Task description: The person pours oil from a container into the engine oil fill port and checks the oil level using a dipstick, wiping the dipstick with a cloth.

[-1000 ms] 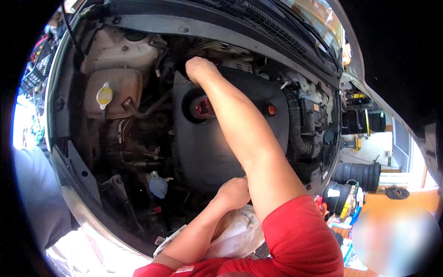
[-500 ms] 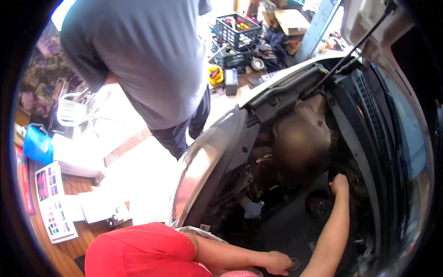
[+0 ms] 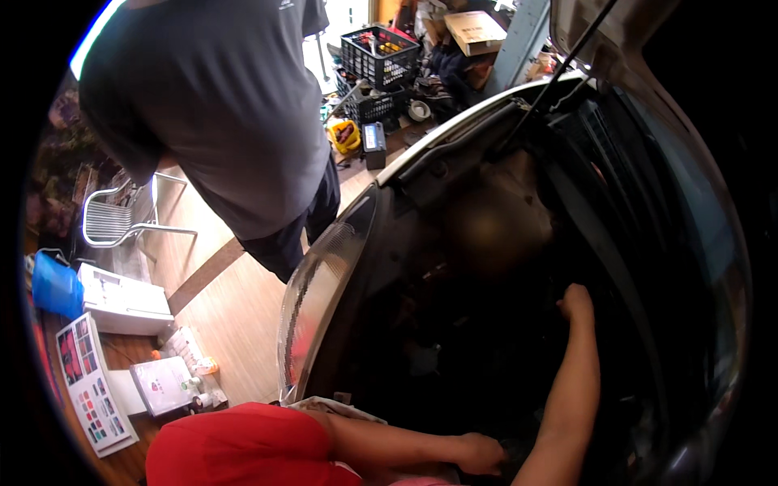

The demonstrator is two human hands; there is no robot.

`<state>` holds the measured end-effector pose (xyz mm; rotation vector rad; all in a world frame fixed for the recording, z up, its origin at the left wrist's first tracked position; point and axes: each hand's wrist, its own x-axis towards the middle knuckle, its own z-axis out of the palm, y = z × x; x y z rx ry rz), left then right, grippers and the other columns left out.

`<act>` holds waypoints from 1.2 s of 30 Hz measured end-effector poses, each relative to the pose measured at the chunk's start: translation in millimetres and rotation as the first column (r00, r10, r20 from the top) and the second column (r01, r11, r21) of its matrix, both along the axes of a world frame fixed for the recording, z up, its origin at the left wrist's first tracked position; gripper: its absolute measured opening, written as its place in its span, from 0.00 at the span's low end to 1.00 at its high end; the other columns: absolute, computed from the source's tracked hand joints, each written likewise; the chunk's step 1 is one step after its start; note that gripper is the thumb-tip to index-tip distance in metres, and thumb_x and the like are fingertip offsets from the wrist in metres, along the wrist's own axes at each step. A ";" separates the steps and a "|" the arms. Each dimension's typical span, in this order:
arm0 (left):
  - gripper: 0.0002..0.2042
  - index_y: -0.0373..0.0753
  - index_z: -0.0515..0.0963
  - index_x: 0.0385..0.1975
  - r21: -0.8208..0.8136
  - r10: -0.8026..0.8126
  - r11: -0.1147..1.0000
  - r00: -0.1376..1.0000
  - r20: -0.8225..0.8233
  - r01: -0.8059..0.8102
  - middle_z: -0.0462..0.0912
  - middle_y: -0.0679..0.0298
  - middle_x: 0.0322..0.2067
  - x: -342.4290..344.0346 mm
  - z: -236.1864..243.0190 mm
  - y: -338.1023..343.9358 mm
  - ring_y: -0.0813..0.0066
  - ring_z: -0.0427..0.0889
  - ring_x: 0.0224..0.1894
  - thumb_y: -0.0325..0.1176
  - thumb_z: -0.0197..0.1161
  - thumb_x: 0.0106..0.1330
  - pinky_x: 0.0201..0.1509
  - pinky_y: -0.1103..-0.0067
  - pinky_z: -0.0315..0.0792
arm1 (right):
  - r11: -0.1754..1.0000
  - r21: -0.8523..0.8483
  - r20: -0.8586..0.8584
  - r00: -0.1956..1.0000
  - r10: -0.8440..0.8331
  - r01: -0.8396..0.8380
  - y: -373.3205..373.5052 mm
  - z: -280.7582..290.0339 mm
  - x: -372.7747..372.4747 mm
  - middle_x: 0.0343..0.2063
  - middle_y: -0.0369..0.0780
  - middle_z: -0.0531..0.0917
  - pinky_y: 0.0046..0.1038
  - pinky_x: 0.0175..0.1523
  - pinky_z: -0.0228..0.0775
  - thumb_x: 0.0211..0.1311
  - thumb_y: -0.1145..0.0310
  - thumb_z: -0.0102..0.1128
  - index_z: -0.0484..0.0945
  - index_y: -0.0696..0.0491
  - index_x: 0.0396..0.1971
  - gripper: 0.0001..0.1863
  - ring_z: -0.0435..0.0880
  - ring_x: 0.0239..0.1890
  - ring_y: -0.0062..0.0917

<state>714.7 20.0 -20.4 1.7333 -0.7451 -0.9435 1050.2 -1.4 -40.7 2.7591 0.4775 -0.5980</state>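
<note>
My left hand reaches in from the red sleeve at the lower left, low over the dark engine bay of a car. Its fingers are curled, and their tips fade into shadow against the dark cover. Farther in and to the right, my right hand is closed, thumb side to the left. Whatever its fingers grip, if anything, is lost in the dark. A small pale blue piece shows dimly between the engine parts, left of my right hand. A blurred round patch hides the far part of the bay.
A person in a dark grey shirt stands beyond the headlight. The hood prop rod slants overhead at right. At left are a metal chair, a blue bucket and a colour chart. Black crates stand farther back.
The picture has darkened, hiding most engine parts. The view has shifted, so the car sits more to the left. Both hands stay near the same spots in the bay.
</note>
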 end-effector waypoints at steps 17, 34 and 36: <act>0.27 0.40 0.66 0.67 0.039 0.077 0.996 0.997 -0.030 -0.076 0.83 0.46 0.46 -5.1 0.5 13.2 0.47 0.81 0.51 0.48 0.52 0.73 0.53 0.61 0.74 | 0.996 0.019 0.015 0.996 -0.086 0.086 15.3 -0.8 -10.3 0.45 0.54 0.83 0.40 0.55 0.75 0.58 0.64 0.72 0.84 0.61 0.41 0.17 0.81 0.52 0.47; 0.26 0.35 0.68 0.63 0.008 0.106 0.994 0.994 -0.017 -0.106 0.83 0.45 0.43 -9.8 -4.7 11.8 0.46 0.82 0.49 0.47 0.55 0.72 0.50 0.60 0.75 | 0.994 -0.013 -0.027 0.994 -0.106 0.106 14.2 -3.6 -7.9 0.48 0.53 0.81 0.40 0.55 0.75 0.56 0.68 0.72 0.83 0.59 0.44 0.17 0.81 0.53 0.46; 0.26 0.35 0.69 0.62 0.002 0.106 0.994 0.994 0.003 -0.106 0.84 0.46 0.42 -8.9 -3.3 11.4 0.46 0.82 0.49 0.47 0.55 0.72 0.49 0.60 0.76 | 0.999 0.028 0.060 0.997 -0.038 0.037 0.4 -13.8 -0.7 0.41 0.55 0.83 0.39 0.52 0.75 0.54 0.65 0.74 0.85 0.61 0.35 0.15 0.82 0.48 0.48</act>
